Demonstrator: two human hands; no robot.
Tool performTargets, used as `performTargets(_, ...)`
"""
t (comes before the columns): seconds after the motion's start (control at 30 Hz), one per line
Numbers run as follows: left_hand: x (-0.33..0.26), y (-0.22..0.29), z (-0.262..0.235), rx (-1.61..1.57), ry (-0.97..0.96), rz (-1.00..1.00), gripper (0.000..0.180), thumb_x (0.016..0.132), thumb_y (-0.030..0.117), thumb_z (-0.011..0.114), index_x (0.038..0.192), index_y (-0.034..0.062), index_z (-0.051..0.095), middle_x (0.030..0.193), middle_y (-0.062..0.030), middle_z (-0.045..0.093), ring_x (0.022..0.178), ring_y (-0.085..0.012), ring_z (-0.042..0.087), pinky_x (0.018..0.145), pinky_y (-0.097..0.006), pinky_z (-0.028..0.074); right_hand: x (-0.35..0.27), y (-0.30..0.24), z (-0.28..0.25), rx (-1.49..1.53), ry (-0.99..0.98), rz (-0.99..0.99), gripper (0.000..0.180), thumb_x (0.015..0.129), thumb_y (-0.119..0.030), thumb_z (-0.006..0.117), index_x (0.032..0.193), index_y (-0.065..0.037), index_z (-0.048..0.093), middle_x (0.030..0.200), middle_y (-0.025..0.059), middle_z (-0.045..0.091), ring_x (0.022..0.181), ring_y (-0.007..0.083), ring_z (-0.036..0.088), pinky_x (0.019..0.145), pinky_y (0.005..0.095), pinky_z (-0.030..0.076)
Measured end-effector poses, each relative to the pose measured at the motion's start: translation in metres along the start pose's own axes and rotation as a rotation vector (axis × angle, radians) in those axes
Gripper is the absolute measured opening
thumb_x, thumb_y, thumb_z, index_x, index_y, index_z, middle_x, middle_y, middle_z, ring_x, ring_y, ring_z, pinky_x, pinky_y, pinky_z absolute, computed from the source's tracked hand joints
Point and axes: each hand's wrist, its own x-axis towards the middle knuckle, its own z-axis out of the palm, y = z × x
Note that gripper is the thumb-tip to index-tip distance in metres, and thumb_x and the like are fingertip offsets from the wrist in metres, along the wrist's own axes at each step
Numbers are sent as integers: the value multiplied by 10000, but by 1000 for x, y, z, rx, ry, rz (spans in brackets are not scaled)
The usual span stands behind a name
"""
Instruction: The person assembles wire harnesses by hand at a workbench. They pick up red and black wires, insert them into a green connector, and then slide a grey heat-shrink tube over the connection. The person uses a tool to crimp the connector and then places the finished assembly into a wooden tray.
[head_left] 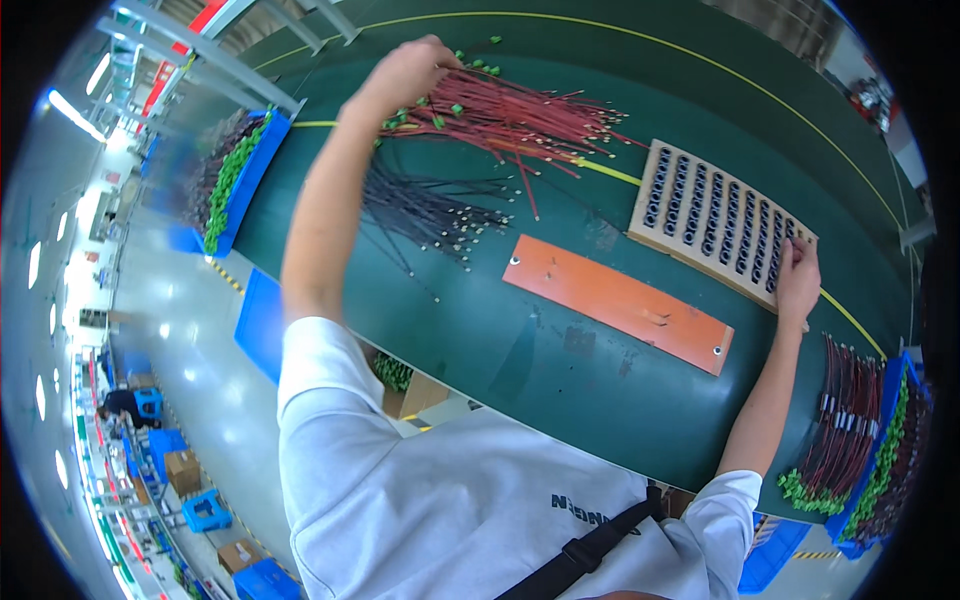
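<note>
My left hand reaches over the far left end of a loose pile of red wires with green connectors. Its fingers are bent and closed at the connector ends; what they pinch is hidden. My right hand rests at the right end of a light brown board set with rows of black round pieces. There the fingers are pressed together over the last row, and I cannot make out what is between them. A pile of black wires lies nearer me than the red ones.
An orange strip with a fastener at each end lies before the board. Blue bins of green-ended wires stand at the left and right. Bundled red and black wires lie beside the right bin. Metal posts rise at far left.
</note>
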Motion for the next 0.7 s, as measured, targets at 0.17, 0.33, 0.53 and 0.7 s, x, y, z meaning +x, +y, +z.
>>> performTargets(0.17, -99, 15, -99, -97, -130, -102, 203, 872, -19, 665, 1070, 12, 697, 921, -132, 660, 841, -266, 684, 733, -381, 544, 4, 12, 4, -6, 23, -69, 382, 1021, -367, 592, 1166, -28, 691, 978, 168, 738, 888, 338, 718, 787, 439, 550)
performTargets(0.33, -196, 14, -81, -173, -224, -201, 163, 833, -48, 704, 988, -9, 731, 905, -125, 648, 845, -285, 680, 726, -382, 554, 4, 6, 8, 3, 15, -75, 388, 1030, -354, 582, 1167, -6, 685, 1006, 172, 732, 894, 324, 712, 802, 427, 545)
performTargets(0.53, -201, 17, -14, 7, -144, -234, 123, 919, 112, 659, 1018, 76, 724, 954, -95, 647, 901, -331, 670, 772, -432, 550, 6, 11, 4, 14, 36, -75, 389, 1033, -335, 586, 1173, 17, 672, 993, 178, 733, 892, 312, 715, 801, 417, 545)
performTargets(0.7, -160, 8, 28, 8, -253, -124, 181, 905, 186, 693, 1057, 92, 718, 965, -102, 620, 922, -346, 658, 774, -471, 532, 9, 18, 8, 124, 99, -44, 392, 1034, -327, 590, 1152, 38, 669, 975, 192, 736, 876, 311, 721, 789, 408, 549)
